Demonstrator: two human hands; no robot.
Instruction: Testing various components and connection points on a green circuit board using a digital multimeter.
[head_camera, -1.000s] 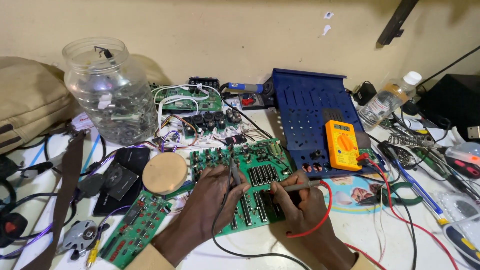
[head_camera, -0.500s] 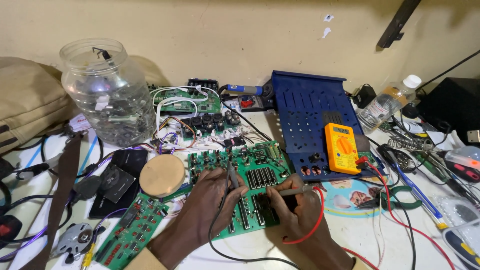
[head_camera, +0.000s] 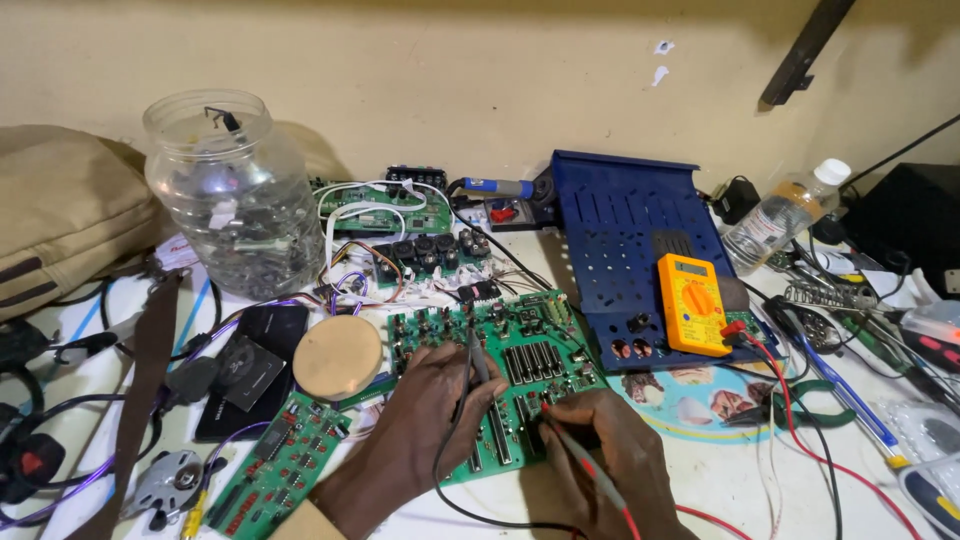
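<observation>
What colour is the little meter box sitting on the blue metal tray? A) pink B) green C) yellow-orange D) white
C: the small meter box with a round dial is yellow-orange, and it lies on the blue perforated metal tray, with red and black wires leading from it.

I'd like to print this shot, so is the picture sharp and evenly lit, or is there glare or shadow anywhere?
Head view: mostly sharp, the green circuit board and yellow multimeter crisp; soft warm light, with a little glare on the glass jar; the hands, left and right, shade the board beneath them; edges bend slightly from the wide lens.
</observation>
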